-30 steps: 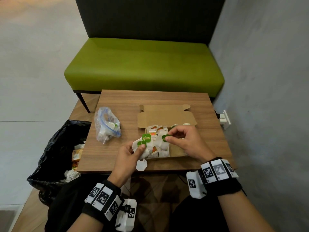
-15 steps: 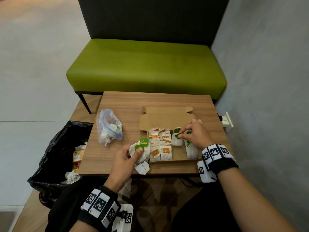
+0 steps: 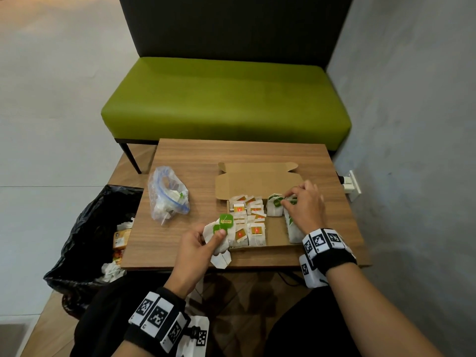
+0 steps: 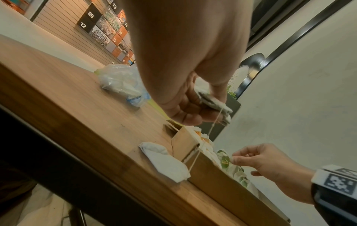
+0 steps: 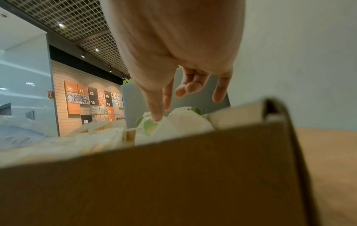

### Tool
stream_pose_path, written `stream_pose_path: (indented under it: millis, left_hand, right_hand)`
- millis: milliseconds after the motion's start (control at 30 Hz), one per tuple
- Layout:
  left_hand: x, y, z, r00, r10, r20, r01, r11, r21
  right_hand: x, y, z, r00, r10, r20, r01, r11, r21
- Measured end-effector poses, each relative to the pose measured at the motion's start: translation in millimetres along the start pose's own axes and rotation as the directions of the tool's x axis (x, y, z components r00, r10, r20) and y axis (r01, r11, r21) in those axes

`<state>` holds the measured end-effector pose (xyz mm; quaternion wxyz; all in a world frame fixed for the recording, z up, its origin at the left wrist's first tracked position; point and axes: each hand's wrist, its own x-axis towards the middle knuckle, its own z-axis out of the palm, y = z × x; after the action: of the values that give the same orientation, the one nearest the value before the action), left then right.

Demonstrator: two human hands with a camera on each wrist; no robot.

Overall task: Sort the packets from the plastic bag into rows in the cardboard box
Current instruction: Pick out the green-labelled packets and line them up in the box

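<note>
An open cardboard box (image 3: 277, 239) on the wooden table holds rows of white packets: red-tagged ones (image 3: 253, 229) on the left, green-tagged ones (image 3: 274, 207) on the right. My right hand (image 3: 286, 200) reaches into the far right of the box, where thumb and forefinger pinch a green-tagged packet (image 4: 225, 160) by its tag (image 5: 149, 124). My left hand (image 3: 219, 234) grips a bunch of green-tagged packets (image 3: 225, 224) at the box's near left corner. One packet (image 4: 166, 162) hangs from it by a string and lies on the table edge. The clear plastic bag (image 3: 167, 198) lies left of the box, with packets inside.
The box lid (image 3: 257, 180) lies folded back behind the box. A black bin bag (image 3: 85, 240) with rubbish stands at the table's left. A green bench (image 3: 226, 99) is behind, and a grey wall with a socket (image 3: 351, 185) is close on the right.
My right hand carried a green-tagged packet from beside the left hand to the far right of the box. The left hand stayed with its bunch.
</note>
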<state>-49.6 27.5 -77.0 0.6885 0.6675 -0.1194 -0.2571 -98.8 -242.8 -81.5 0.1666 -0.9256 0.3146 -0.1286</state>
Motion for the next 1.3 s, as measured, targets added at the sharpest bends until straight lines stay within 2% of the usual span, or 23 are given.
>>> stream_pose_path:
  millis: [67,133,233,333,467,567,767,1000,1067,1200,1300]
  left_hand:
    - [-0.3,1.3,2.3,1.000,-0.003,0.004,0.003,1.000,-0.029]
    - [-0.9,2.4,5.2,1.000,0.002,0.004,-0.002,0.999,-0.050]
    - [-1.2,4.2,8.8,1.000,0.012,0.014,-0.011,0.999,-0.053]
    - [-2.2,4.2,9.8,0.999,0.024,0.046,-0.025,1.000,0.005]
    - [-6.1,5.7,10.2,0.993,0.004,0.115,-0.007,0.999,0.032]
    - [-8.3,6.5,8.2,0.990,-0.007,0.138,-0.001,0.998,0.062]
    - [-6.2,5.8,4.4,1.000,0.003,0.017,-0.006,0.989,0.147]
    - [-7.6,8.8,-3.3,1.000,0.000,-0.013,0.002,0.984,0.178]
    - [-7.4,10.3,-3.6,0.999,0.018,-0.026,-0.012,0.980,0.199]
    - [-6.5,11.7,-4.4,0.999,0.016,-0.039,-0.008,0.982,0.188]
    - [-5.6,12.1,-5.2,0.999,0.006,-0.049,0.002,0.986,0.166]
  right_hand:
    - [-5.2,-6.8,-8.0,0.998,-0.015,-0.065,0.020,0.997,0.080]
    - [-17.8,-22.0,-20.2,0.996,-0.064,-0.055,0.076,0.961,0.266]
    - [-43.8,-51.8,-33.7,0.971,-0.183,0.156,0.062,0.817,0.573]
    - [-57.5,-68.0,-28.2,0.920,-0.244,0.307,-0.015,0.760,0.650]
    - [-59.3,-74.9,-19.2,0.879,-0.290,0.377,-0.005,0.787,0.617]
    - [-57.1,-74.1,-20.2,0.885,-0.286,0.368,-0.020,0.766,0.642]
    - [-47.7,-63.3,-39.0,0.924,-0.244,0.295,0.004,0.777,0.629]
    - [-11.2,-27.9,-50.8,0.976,-0.117,0.181,0.066,0.962,0.266]
    - [-2.5,-20.0,-49.3,0.965,-0.129,0.228,0.086,0.978,0.189]
    - [5.9,-11.8,-42.3,0.903,-0.120,0.413,0.058,0.986,0.159]
    - [7.9,-11.0,-30.1,0.911,-0.126,0.394,0.112,0.992,0.058]
